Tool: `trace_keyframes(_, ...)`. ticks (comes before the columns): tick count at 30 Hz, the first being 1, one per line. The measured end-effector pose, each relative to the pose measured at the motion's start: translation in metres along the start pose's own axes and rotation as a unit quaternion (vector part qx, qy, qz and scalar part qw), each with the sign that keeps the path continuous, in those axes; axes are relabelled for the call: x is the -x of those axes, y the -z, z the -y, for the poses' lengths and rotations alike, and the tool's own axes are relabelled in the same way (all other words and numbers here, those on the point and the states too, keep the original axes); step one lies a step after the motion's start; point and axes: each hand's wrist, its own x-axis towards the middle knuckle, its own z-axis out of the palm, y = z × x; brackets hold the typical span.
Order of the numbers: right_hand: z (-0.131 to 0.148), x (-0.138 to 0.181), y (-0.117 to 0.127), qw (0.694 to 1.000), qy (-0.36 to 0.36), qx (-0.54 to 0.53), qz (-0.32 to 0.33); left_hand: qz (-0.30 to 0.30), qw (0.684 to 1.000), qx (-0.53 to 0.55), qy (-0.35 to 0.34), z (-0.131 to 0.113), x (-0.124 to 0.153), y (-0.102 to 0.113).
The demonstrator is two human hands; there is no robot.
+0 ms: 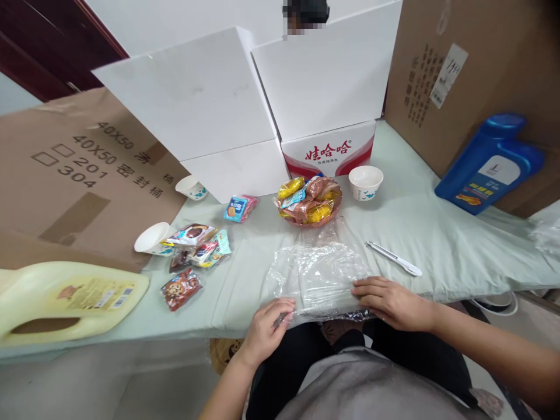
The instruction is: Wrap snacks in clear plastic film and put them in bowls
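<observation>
A clear plastic bag [317, 265] lies spread and wrinkled at the table's near edge. My left hand [268, 328] has its fingers curled over the bag's near left corner, closed on it. On the right side of the bag, my right hand [391, 301] rests with its fingers stretched out flat; its thumb is hidden. A basket [333, 216] heaped with wrapped snacks [306, 201] stands just beyond the bag. To the right of the bag lies a white utility knife [394, 258].
Left on the table are several packaged snacks [192, 248], paper bowls [151, 238] and a yellow jug [87, 297]. Another bowl [366, 182] stands beside the basket. A blue bottle [490, 166] leans at right. White boxes [328, 73] and cardboard cartons [437, 134] surround the table; a person's head shows behind.
</observation>
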Motion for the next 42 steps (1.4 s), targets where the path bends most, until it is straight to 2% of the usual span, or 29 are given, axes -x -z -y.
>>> trace_keyframes(4, 0.011, 0.002, 0.009, 0.995, -0.044, -0.081, -0.044, -0.024, 0.994, 0.060, 0.086, -0.005, -0.006, 0.007)
trace_keyframes(8, 0.007, -0.012, 0.014, 0.980, -0.090, -0.120, -0.128, -0.048, 0.980, 0.092, 0.172, -0.008, -0.028, 0.007)
trace_keyframes(12, -0.006, -0.039, 0.010, 0.961, -0.198, -0.101, -0.165, -0.050, 0.982, -0.017, 0.181, -0.004, -0.057, 0.003)
trace_keyframes(16, -0.017, -0.064, 0.005, 0.929, -0.329, -0.002, -0.173, -0.094, 0.962, -0.133, 0.219, 0.005, -0.078, -0.005)
trace_keyframes(21, -0.026, -0.074, -0.002, 0.907, -0.374, 0.099, -0.166, -0.099, 0.937, -0.197, 0.272, 0.013, -0.079, -0.017)
trace_keyframes(23, -0.028, -0.073, -0.005, 0.904, -0.379, 0.112, -0.165, -0.119, 0.931, -0.212, 0.272, 0.015, -0.076, -0.018)
trace_keyframes(25, -0.027, -0.073, -0.007, 0.902, -0.382, 0.123, -0.162, -0.177, 0.918, -0.252, 0.249, 0.014, -0.072, -0.017)
trace_keyframes(27, -0.024, -0.074, -0.008, 0.900, -0.384, 0.140, -0.155, -0.245, 0.901, -0.299, 0.196, 0.011, -0.069, -0.018)
trace_keyframes(28, -0.023, -0.075, -0.009, 0.899, -0.385, 0.149, -0.148, -0.259, 0.901, -0.312, 0.157, 0.008, -0.068, -0.019)
trace_keyframes(29, -0.022, -0.076, -0.009, 0.898, -0.386, 0.158, -0.141, -0.246, 0.910, -0.315, 0.112, 0.004, -0.068, -0.022)
trace_keyframes(30, -0.022, -0.077, -0.009, 0.897, -0.387, 0.166, -0.134, -0.206, 0.927, -0.308, 0.065, 0.001, -0.067, -0.025)
trace_keyframes(32, -0.025, -0.079, -0.005, 0.893, -0.394, 0.178, -0.124, -0.076, 0.956, -0.283, -0.016, -0.005, -0.067, -0.032)
trace_keyframes(34, -0.032, -0.078, 0.003, 0.881, -0.415, 0.185, -0.131, 0.031, 0.961, -0.273, -0.041, -0.008, -0.067, -0.039)
trace_keyframes(35, -0.037, -0.076, 0.008, 0.872, -0.430, 0.187, -0.142, 0.058, 0.959, -0.277, -0.034, -0.008, -0.067, -0.041)
trace_keyframes(37, -0.044, -0.071, 0.019, 0.849, -0.456, 0.195, -0.184, 0.076, 0.955, -0.286, -0.007, -0.006, -0.066, -0.044)
trace_keyframes(39, -0.045, -0.066, 0.023, 0.845, -0.426, 0.215, -0.242, 0.079, 0.955, -0.287, 0.006, -0.006, -0.066, -0.045)
trace_keyframes(41, -0.039, -0.064, 0.019, 0.877, -0.318, 0.234, -0.273, 0.080, 0.954, -0.288, 0.006, -0.007, -0.066, -0.046)
trace_keyframes(42, -0.034, -0.064, 0.013, 0.903, -0.245, 0.237, -0.262, 0.079, 0.954, -0.290, 0.006, -0.007, -0.067, -0.046)
